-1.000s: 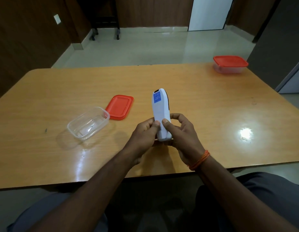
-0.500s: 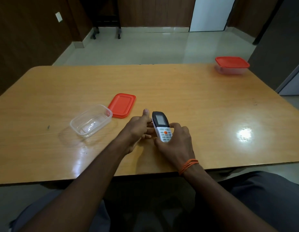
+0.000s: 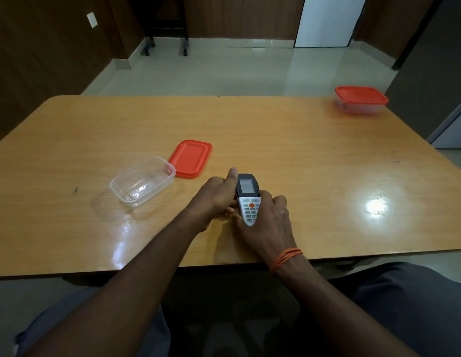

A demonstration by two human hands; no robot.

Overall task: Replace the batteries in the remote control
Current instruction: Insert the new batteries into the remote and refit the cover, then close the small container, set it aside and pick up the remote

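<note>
- Two hands hold the remote control, buttons up, at the bench's near side.
- Fingers of the left hand curl against its left edge; those of the right hand wrap its lower right.
- Likely light, rigid, smooth plastic; grip its long sides.

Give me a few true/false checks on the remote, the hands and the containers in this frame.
1. The remote control faces buttons up. True.
2. Only the right hand holds it. False: the left hand grips it too, thumb along its side.
3. The red lid covers the clear container. False: it lies on the table beside the open container.
4. A lidded container stands at the table's far right corner. True.
</note>
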